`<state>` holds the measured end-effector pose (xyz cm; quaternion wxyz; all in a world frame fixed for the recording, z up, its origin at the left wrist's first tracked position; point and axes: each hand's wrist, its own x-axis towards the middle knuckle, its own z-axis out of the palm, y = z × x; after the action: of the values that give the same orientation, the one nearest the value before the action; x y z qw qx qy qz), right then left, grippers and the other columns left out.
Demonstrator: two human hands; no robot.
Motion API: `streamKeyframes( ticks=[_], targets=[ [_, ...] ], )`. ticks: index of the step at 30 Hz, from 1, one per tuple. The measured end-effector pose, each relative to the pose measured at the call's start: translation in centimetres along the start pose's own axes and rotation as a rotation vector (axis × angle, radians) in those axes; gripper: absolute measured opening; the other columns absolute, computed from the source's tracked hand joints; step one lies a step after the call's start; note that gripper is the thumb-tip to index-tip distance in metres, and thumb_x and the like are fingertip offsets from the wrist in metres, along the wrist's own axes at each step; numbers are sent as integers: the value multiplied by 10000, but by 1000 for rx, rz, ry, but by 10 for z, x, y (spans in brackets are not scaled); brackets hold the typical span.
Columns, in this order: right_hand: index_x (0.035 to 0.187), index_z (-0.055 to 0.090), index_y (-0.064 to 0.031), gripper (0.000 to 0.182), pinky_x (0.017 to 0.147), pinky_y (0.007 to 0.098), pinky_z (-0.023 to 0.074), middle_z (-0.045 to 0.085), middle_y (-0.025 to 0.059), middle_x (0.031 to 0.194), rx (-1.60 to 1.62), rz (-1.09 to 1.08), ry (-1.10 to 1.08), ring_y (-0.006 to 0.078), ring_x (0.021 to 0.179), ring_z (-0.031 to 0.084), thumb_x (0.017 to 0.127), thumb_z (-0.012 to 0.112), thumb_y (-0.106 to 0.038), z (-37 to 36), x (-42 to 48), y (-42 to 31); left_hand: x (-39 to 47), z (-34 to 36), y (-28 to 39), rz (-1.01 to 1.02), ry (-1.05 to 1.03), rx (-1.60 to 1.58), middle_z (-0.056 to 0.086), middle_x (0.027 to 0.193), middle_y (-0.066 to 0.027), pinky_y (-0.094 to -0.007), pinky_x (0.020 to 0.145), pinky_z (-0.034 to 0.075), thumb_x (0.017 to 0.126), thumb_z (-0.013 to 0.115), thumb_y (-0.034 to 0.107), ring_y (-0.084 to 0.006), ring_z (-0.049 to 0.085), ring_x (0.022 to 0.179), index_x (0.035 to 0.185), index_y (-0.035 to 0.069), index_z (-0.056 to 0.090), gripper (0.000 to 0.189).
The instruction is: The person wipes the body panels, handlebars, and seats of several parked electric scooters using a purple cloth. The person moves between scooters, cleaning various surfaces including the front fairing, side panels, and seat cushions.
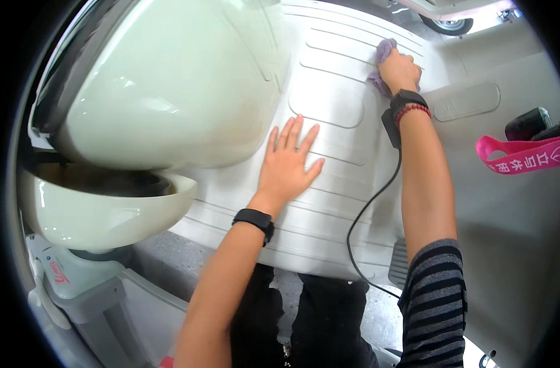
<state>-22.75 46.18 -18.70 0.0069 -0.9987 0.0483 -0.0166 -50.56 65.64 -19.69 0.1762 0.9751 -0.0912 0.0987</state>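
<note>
My right hand [400,71] grips a crumpled purple cloth [385,48] against the far right part of a ribbed white floor panel [330,106] of a small vehicle. Parts of the cloth stick out on both sides of my fingers. My left hand [286,161] lies with its palm down and fingers spread on the same panel, nearer to me, holding nothing. Both wrists wear black bands, and a red bead bracelet circles the right one. A black cable [351,230] hangs from a small black box at the right wrist and crosses the panel.
A rounded pale green-white body part [178,92] rises at the left, above an opened cream shell [123,218]. A grey pedal [398,264] sits near the panel's right edge. On the right, a pink strap [514,158] hangs by a black object [528,124]. A wheel [448,25] shows beyond.
</note>
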Motion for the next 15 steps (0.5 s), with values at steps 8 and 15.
streamKeyframes(
  ticks=[8,15],
  targets=[
    [983,613,45,502,745,297,456,646,140,909,1269,-219,239,193,806,597,713,678,-372,-80,-52,-100,-2,1,-5,-7,14,-4,283,1414,-154,-464,1069,202,831,517,406,-297,268,1301,1345,157,388,586],
    [1120,515,-69,494,768,413,440,505,196,1010,1349,-731,809,353,904,508,649,632,-161,-160,-169,-184,5,-23,1,82,19,-183,452,1305,-139,-419,999,322,791,570,347,-307,423,1198,1195,118,528,465]
  ],
)
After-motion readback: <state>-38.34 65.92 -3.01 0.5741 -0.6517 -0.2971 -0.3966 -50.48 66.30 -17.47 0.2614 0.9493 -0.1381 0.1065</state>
